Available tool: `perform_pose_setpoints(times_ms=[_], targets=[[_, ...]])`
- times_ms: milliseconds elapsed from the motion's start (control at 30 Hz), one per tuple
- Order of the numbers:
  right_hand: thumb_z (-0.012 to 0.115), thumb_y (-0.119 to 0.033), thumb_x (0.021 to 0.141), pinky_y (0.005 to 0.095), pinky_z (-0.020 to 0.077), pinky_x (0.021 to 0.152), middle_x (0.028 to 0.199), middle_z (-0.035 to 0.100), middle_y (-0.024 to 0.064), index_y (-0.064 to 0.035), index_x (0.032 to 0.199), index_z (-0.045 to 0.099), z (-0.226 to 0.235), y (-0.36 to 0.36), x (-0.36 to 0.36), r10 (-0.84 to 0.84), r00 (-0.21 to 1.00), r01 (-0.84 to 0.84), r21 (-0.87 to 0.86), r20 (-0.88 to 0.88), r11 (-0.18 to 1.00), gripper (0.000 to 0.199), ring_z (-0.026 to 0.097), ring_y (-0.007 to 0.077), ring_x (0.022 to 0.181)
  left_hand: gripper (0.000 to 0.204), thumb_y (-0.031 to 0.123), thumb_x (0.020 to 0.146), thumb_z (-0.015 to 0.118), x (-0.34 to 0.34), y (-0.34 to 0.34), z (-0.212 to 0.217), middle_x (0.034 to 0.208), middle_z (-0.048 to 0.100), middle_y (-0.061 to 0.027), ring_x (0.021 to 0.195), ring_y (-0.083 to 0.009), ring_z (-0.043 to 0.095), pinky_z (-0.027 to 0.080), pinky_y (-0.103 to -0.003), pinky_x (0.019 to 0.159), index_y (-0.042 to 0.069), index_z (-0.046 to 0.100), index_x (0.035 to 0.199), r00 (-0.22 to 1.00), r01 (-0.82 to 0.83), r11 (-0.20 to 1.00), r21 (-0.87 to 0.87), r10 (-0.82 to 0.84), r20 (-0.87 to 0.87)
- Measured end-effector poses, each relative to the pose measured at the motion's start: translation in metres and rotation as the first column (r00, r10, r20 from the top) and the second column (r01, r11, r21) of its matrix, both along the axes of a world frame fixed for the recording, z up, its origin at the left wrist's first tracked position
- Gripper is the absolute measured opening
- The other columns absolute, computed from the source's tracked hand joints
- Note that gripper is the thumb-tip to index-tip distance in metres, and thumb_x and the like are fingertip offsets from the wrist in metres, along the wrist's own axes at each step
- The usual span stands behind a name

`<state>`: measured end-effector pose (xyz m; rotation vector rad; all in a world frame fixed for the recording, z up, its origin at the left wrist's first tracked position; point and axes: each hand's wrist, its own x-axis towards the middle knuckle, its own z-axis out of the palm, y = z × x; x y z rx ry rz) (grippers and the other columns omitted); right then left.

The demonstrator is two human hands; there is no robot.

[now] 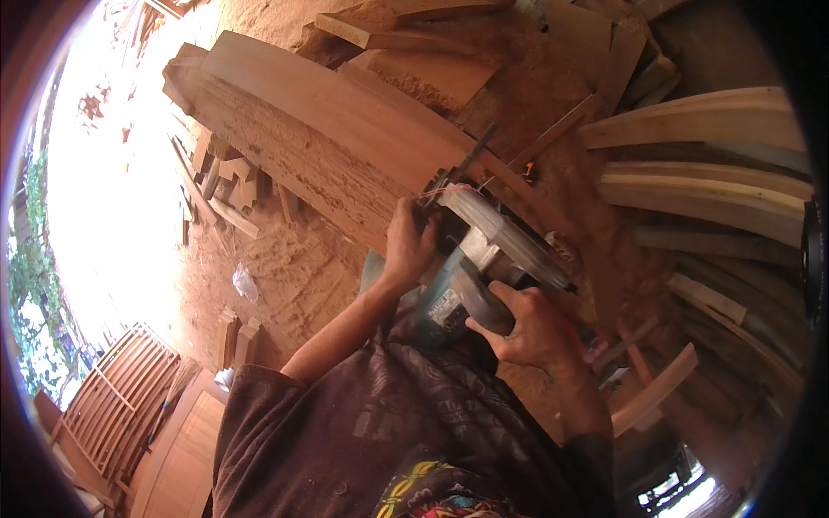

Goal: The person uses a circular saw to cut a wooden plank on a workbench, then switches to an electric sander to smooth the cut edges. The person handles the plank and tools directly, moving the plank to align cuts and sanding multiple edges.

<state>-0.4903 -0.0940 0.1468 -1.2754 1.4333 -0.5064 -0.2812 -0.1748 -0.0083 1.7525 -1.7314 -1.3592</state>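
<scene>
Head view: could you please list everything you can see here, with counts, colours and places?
Circular saw: one, teal body with silver guard, centre, on the plank's near end.
Large plank: one, reddish-brown, running from upper left to centre.
Curved boards: several, pale, stacked at right.
Offcuts: many, brown, on the sawdust floor at left.
Slatted frame: one, reddish, lower left.
Dark shirt: one, patterned, bottom centre.
Left hand: gripping the saw's left side.
Right hand: gripping the saw's rear.
</scene>
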Motion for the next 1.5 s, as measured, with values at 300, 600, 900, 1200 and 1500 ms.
perform_pose_setpoints(times_ms=[300,600,900,1200,1500], targets=[[0.088,-0.019,0.084,0.044,0.0576,0.069,0.084,0.073,0.0251,0.0017,0.102,0.069,0.002,-0.005,0.002,-0.008,1.0,0.008,-0.032,0.0,0.999,0.033,0.076,0.0422,0.083,0.041,0.026,0.102,0.07,0.0,-0.003,0.002,0.114,0.068,-0.0273,0.11,-0.0462,0.065,0.051,-0.052,0.094,0.001,0.054,0.13,0.999,-0.031,0.999,-0.011,0.031,-0.02],[0.086,-0.017,0.085,0.0453,0.0578,0.069,0.083,0.072,0.0257,0.0018,0.103,0.068,-0.003,-0.004,-0.001,0.0,1.0,0.001,-0.045,0.009,0.999,0.032,0.075,0.0436,0.083,0.041,0.025,0.1,0.072,0.002,-0.004,0.001,0.114,0.069,-0.026,0.11,-0.0446,0.066,0.051,-0.052,0.094,0.001,0.054,0.129,0.999,-0.043,0.999,0.025,0.044,-0.021],[0.082,-0.013,0.085,0.0483,0.0592,0.072,0.084,0.072,0.0272,0.0017,0.103,0.067,0.0,-0.005,0.003,-0.017,0.999,0.018,-0.028,0.028,0.999,0.028,0.075,0.0453,0.085,0.041,0.026,0.1,0.073,0.004,-0.01,0.008,0.113,0.069,-0.0268,0.11,-0.0455,0.067,0.051,-0.052,0.094,0.0,0.055,0.127,0.999,-0.038,0.999,0.036,0.039,-0.011],[0.084,-0.01,0.085,0.0422,0.0578,0.067,0.081,0.071,0.0254,0.0029,0.098,0.067,-0.004,-0.007,0.007,-0.004,1.0,0.005,-0.069,0.014,0.998,0.026,0.076,0.0418,0.082,0.044,0.03,0.1,0.072,0.009,-0.014,0.009,0.112,0.068,-0.0265,0.109,-0.0456,0.067,0.051,-0.052,0.093,0.0,0.055,0.127,1.0,-0.027,0.999,0.027,0.026,0.007],[0.084,-0.01,0.085,0.0416,0.0584,0.068,0.083,0.072,0.0246,0.0029,0.1,0.068,-0.006,-0.011,0.011,0.017,1.0,-0.018,-0.05,-0.01,0.999,0.025,0.077,0.0408,0.083,0.043,0.03,0.1,0.073,0.014,-0.017,0.003,0.112,0.069,-0.0265,0.11,-0.046,0.067,0.051,-0.052,0.093,0.001,0.055,0.127,0.999,-0.038,0.999,0.013,0.038,-0.024]])
